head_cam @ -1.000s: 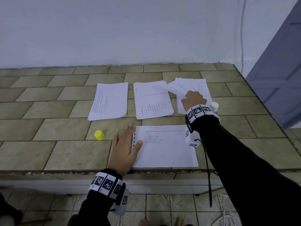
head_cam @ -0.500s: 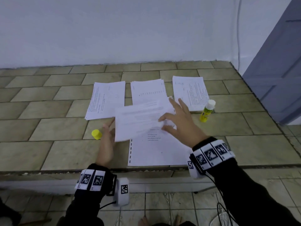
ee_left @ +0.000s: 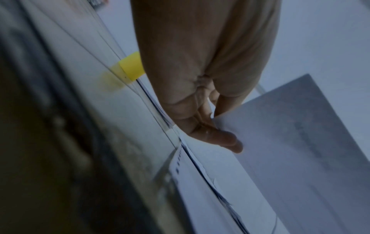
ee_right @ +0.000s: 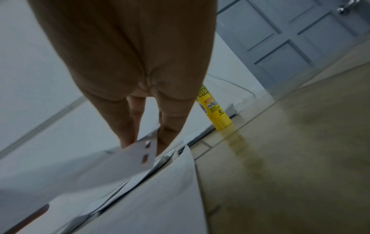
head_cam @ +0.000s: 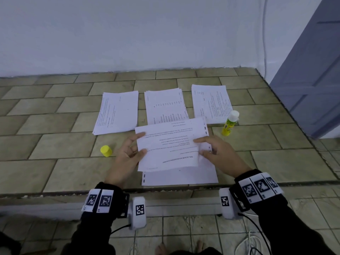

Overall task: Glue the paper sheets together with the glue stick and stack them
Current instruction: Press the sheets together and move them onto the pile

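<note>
White printed sheet (head_cam: 171, 144) is hanging between our left hand (head_cam: 127, 157) and right hand (head_cam: 219, 155), both pinching its ends above the base sheet (head_cam: 184, 177); landing skewed risks a crooked bond. Left wrist: we are gripping the edge. Right wrist: we are pinching the punched corner, glue stick (ee_right: 215, 110) standing uncapped, possibly drying.

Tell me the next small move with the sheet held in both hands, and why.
Probably lower the held sheet and square it onto the bottom sheet lying at the table's near edge. The left hand and right hand pinch its two sides, and it hangs above and askew of that sheet. The glue stick stands uncapped to the right, its yellow cap apart on the left.
</note>
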`<state>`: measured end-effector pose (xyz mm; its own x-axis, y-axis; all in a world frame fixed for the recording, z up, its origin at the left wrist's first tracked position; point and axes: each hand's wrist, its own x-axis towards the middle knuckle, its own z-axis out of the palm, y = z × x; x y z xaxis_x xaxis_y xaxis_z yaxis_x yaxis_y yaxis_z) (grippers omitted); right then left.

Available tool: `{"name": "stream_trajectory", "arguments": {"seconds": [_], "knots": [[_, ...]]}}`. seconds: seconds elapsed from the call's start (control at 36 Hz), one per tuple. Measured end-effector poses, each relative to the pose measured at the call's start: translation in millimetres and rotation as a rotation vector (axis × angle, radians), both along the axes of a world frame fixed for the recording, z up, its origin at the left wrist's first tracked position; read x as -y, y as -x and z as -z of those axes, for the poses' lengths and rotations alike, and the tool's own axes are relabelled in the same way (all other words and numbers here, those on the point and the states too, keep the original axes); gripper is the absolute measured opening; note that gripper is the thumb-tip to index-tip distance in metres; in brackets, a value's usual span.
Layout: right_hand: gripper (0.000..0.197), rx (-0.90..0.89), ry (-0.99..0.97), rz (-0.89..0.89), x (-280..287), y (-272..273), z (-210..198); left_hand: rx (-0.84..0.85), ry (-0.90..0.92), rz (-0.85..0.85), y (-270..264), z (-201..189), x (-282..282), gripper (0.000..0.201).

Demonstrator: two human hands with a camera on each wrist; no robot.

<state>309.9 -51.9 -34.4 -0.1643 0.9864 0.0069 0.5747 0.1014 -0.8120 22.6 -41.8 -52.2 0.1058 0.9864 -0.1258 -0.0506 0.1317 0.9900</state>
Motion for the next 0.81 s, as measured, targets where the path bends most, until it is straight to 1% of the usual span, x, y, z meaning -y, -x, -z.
{"name": "stream_trajectory", "arguments": {"seconds": [0.06,0.11,0.22,0.31,0.33,0.44,0.53,0.67,0.81], "knots": [[0.030,0.011,0.003,0.091,-0.5,-3.6,0.6,-0.032,-0.011,0.008,1.6,2.1,-1.1,0.037],[0.029,0.022,0.021,0.134,-0.8,-6.6,1.7,-0.104,-0.018,0.010,2.3,5.0,-2.3,0.031],[0.031,0.026,0.077,0.146,0.9,-8.5,4.4,-0.285,-0.015,0.009,1.8,10.1,-4.8,0.025],[0.034,0.097,0.117,0.136,3.4,-8.0,8.7,-0.407,-0.038,0.049,-0.2,9.4,-2.4,0.022],[0.036,0.126,0.131,0.128,4.6,-7.8,10.1,-0.440,-0.038,0.065,-0.6,8.4,-0.8,0.022],[0.041,0.191,0.164,0.122,8.4,-6.9,14.2,-0.560,-0.097,0.110,-2.1,7.0,3.0,0.036],[0.043,0.208,0.164,0.114,10.2,-5.2,15.4,-0.592,-0.118,0.114,-3.6,10.8,2.4,0.037],[0.041,0.258,0.137,0.092,12.9,-5.6,15.4,-0.564,-0.141,0.101,-3.1,21.1,1.3,0.040],[0.040,0.247,0.135,0.091,12.4,-8.6,15.8,-0.552,-0.132,0.088,-1.8,24.7,0.5,0.040]]}}
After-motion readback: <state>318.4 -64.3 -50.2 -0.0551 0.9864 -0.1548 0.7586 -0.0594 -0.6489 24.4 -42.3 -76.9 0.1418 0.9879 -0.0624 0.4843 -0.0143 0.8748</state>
